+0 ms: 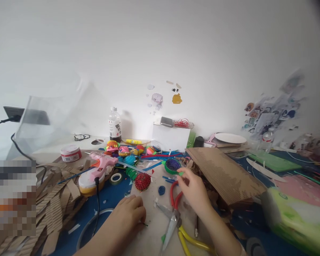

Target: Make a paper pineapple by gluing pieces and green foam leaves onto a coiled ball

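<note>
My left hand (130, 213) rests on the pale work board (149, 241) with its fingers curled; a thin dark green bit (145, 224) pokes out beside them, and what they hold is mostly hidden. Thumb and finger of my right hand (193, 188) pinch a small green piece (180, 173) by a coiled green and purple paper bowl (172, 166). Below that hand lie open red-handled scissors (173, 220) and yellow-handled pliers (186, 240). Between my hands are a small blue paper coil (161, 190) and a red ribbed ball (142, 182).
At left, a pink glue gun (104, 165) rests on a round tub (89, 183), its black cord hanging down. Cardboard strips (53, 209) pile up there. A corrugated sheet (226, 174) and a green soft packet (296, 217) lie right. A bottle (114, 124) stands behind.
</note>
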Available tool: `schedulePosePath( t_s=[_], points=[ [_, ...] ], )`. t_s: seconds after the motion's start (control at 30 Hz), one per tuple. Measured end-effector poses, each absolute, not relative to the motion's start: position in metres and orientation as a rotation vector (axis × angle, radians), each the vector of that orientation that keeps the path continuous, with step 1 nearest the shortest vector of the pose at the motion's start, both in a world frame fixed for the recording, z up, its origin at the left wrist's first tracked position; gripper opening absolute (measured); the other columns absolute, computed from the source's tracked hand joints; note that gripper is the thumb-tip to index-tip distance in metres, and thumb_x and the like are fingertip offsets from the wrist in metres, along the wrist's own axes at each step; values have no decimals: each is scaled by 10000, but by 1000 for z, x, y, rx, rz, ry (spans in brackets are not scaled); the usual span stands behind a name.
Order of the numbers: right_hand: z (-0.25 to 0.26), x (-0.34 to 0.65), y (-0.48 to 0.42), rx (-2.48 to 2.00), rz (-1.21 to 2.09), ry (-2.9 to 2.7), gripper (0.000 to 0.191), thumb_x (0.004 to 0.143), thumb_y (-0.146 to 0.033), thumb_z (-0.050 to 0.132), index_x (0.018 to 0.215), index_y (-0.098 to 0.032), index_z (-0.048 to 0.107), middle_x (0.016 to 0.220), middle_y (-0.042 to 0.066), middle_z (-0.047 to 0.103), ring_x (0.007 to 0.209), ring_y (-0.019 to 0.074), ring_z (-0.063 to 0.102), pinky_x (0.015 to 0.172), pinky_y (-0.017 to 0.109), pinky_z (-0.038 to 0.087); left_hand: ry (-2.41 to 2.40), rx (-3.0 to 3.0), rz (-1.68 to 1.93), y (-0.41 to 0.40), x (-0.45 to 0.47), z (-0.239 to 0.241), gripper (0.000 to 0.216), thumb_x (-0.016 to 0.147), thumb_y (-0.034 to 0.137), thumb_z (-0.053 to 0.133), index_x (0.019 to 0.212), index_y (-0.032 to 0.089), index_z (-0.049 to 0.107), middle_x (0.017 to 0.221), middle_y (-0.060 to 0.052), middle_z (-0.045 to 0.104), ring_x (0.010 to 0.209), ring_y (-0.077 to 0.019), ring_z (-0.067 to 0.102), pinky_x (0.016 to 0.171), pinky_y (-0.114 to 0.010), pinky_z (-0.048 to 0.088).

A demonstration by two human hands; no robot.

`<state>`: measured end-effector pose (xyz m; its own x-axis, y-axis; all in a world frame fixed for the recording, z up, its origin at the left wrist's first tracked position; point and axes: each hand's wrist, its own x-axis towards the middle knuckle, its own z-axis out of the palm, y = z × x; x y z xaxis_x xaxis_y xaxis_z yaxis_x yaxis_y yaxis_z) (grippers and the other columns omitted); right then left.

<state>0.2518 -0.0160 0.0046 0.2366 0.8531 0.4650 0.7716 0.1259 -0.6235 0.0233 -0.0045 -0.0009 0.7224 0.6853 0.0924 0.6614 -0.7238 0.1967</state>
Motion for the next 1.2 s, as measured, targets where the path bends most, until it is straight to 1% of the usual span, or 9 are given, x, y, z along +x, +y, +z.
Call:
schedulePosePath(
  t_s=[0.2, 0.3, 0.4, 0.5, 0.6, 0.7, 0.83, 1.0, 1.2],
  points=[
    [29, 261, -27, -1323, 246, -1020, 118, 798, -299, 468, 852, -199, 501, 518, -47, 528, 461, 143, 521, 461, 235, 400, 755, 2942, 646, -6, 23, -19, 261, 881, 85, 379, 687, 180, 525, 769, -4, 570, 696, -133, 529, 626, -236, 371],
    [45, 260, -48, -1473, 173, -1240, 116, 840, -263, 430, 879, -206, 524, 557, -32, 566, 483, 146, 542, 460, 230, 391, 684, 2940, 685, -7, 24, -24, 278, 877, 74, 370, 655, 180, 501, 727, 12, 564, 639, -108, 533, 570, -197, 363],
    [38, 264, -67, -1808, -272, -1830, 217, 824, -137, 471, 974, -237, 592, 785, 29, 677, 683, 193, 622, 541, 254, 409, 676, 3073, 655, -9, 27, -29, 287, 846, 42, 409, 609, 177, 498, 681, 11, 586, 591, -117, 541, 545, -199, 378],
    [8, 275, -74, -1940, -919, -2222, 313, 710, 4, 547, 925, -207, 633, 750, 54, 670, 663, 228, 613, 447, 263, 346, 730, 3198, 549, -17, 29, -32, 210, 800, 37, 501, 659, 178, 567, 701, -6, 627, 614, -164, 574, 548, -237, 425],
    [-18, 284, -72, -1781, -1151, -2418, 245, 673, 20, 588, 801, -184, 632, 713, 45, 655, 630, 230, 590, 434, 281, 333, 789, 3195, 404, -30, 27, -30, 160, 799, 62, 531, 792, 180, 639, 779, -34, 660, 692, -202, 614, 593, -278, 489],
    [-24, 288, -72, -1644, -1163, -2545, 158, 709, -26, 599, 704, -184, 591, 679, 32, 621, 644, 219, 565, 479, 295, 348, 889, 3082, 275, -39, 17, -25, 243, 817, 114, 544, 1019, 199, 649, 1022, -92, 670, 944, -246, 621, 786, -346, 521],
    [-12, 293, -76, -1476, -1173, -2692, 111, 753, -75, 583, 728, -182, 570, 686, 25, 586, 639, 202, 522, 518, 304, 323, 875, 2909, 87, -42, 1, -17, 526, 762, 294, 649, 1265, 273, 500, 1370, -99, 462, 1260, -317, 403, 1002, -470, 392],
    [6, 305, -79, -1349, -1280, -2631, 131, 762, -56, 522, 766, -175, 575, 649, 29, 565, 585, 183, 477, 530, 307, 278, 794, 2766, 24, -45, -6, -8, 615, 774, 390, 612, 1336, 259, 399, 1423, -98, 354, 1319, -319, 281, 1058, -515, 276],
    [24, 296, -86, -1264, -1168, -2444, 216, 845, -108, 394, 862, -185, 595, 641, 46, 600, 573, 178, 497, 542, 304, 332, 727, 2806, 104, -46, -3, -9, 745, 709, 322, 685, 1364, 212, 347, 1407, -143, 356, 1298, -304, 331, 1051, -475, 307]
  ],
)
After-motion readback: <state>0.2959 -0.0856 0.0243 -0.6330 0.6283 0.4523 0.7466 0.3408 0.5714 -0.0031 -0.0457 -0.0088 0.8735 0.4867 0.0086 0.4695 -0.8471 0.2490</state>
